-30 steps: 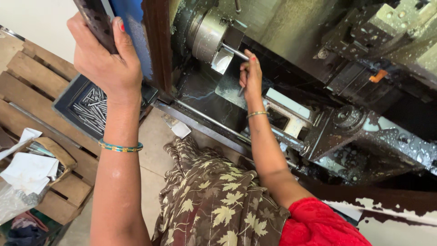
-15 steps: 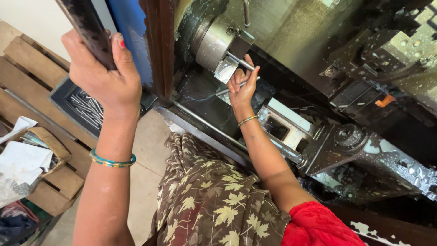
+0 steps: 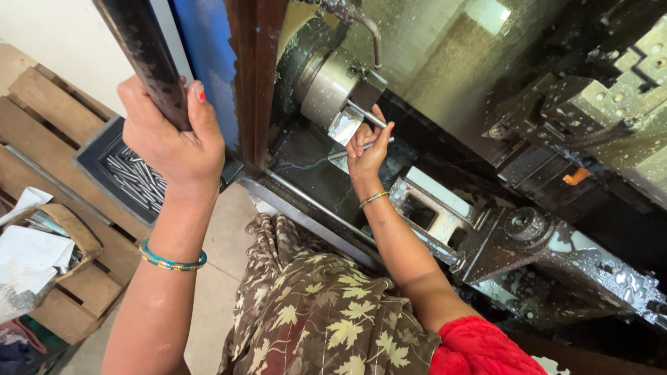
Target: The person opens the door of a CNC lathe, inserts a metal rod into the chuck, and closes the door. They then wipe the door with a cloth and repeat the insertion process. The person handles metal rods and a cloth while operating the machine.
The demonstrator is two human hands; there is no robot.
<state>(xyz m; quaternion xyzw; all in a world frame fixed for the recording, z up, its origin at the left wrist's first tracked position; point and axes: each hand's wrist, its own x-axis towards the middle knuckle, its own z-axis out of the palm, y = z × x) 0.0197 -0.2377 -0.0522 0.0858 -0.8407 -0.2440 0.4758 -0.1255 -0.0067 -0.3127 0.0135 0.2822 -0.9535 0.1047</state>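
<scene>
My left hand (image 3: pixel 170 142) is wrapped around the dark door handle bar (image 3: pixel 142 52) of the machine, at the upper left. My right hand (image 3: pixel 367 147) reaches inside the lathe and pinches a thin metal rod (image 3: pixel 368 117) that sticks out of the round steel chuck (image 3: pixel 332 87). The fingers close on the rod just below the chuck's jaw. A curved coolant pipe (image 3: pixel 365 28) hangs above the chuck.
A dark tray of several metal rods (image 3: pixel 132 177) sits on a wooden pallet (image 3: pixel 48 118) at the left. A cardboard box with papers (image 3: pixel 35 253) lies lower left. The wet tool turret and slide (image 3: pixel 556 243) fill the right side of the machine.
My right hand moved up from the machine bed to the chuck and closed on the rod. My left hand stayed on the handle bar while the view shifted closer.
</scene>
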